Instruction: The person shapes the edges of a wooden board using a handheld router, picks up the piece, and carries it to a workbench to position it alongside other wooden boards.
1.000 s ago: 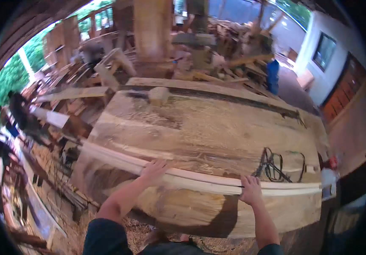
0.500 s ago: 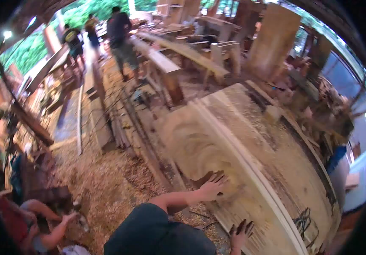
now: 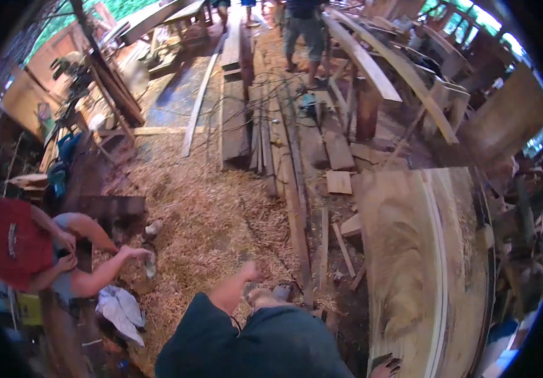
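My right hand (image 3: 385, 366) shows at the bottom edge, resting on the near end of a wide wooden slab (image 3: 404, 252) with its fingers apart. The slab has swirling grain and a pale strip along its length. My left hand (image 3: 250, 272) is away from the slab, stretched forward above the floor in front of my dark clothing. It is smeared, so its fingers do not show clearly. Wood shavings (image 3: 183, 208) lie thickly beneath and around it.
At the left sits a person in a red shirt (image 3: 22, 242), beside a white cloth bag (image 3: 120, 312). Long planks (image 3: 290, 183) and cables run along the floor ahead. Raised boards (image 3: 366, 60) stand at the back right, near a standing person's legs (image 3: 303, 41).
My view has turned left and down, so the slab now stands farther right. My left hand has come off the slab and moved left. My right hand stays at its near end.
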`<state>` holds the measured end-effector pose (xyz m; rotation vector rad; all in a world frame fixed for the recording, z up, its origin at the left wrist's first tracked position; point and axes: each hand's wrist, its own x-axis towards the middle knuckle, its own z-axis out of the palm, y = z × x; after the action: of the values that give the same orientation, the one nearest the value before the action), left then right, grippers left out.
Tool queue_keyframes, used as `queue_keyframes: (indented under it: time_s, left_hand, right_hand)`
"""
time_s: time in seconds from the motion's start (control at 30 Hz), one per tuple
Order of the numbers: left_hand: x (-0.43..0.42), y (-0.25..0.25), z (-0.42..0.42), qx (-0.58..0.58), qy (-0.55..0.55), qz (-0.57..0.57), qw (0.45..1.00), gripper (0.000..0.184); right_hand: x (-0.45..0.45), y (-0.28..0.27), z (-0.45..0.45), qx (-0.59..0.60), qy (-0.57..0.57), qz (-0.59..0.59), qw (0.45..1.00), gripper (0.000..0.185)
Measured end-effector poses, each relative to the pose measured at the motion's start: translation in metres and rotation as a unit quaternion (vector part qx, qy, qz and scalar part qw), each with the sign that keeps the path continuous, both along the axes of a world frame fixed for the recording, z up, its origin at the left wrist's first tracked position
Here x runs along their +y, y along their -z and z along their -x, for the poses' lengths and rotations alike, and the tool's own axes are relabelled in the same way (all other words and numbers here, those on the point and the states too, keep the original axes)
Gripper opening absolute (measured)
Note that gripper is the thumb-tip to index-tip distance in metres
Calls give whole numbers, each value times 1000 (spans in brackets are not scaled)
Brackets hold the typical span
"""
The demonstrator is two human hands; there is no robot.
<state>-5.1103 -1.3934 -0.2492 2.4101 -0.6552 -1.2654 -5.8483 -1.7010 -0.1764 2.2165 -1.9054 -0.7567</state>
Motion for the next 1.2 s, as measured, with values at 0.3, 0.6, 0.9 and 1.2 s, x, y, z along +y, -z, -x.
queue_keyframes:
  time_s: [0.3, 0.6, 0.9, 1.2]
  left_hand:
    - [113, 8, 22, -6, -88, -145, 985, 53]
    - [14, 37, 24, 174, -88, 32, 980, 67]
    - [-59, -20, -108, 150, -21, -85, 985, 57]
    - [-204, -87, -168, 101, 18, 98, 990, 44]
  right_hand:
    - [-21, -118, -417, -353, -123, 7, 928, 72]
    - [-101, -138, -609, -330, -220, -34, 917, 78]
    - [-137, -133, -648, -361, -238, -43, 901, 84]
    - [-151, -79, -620, -343, -267, -9, 901, 79]
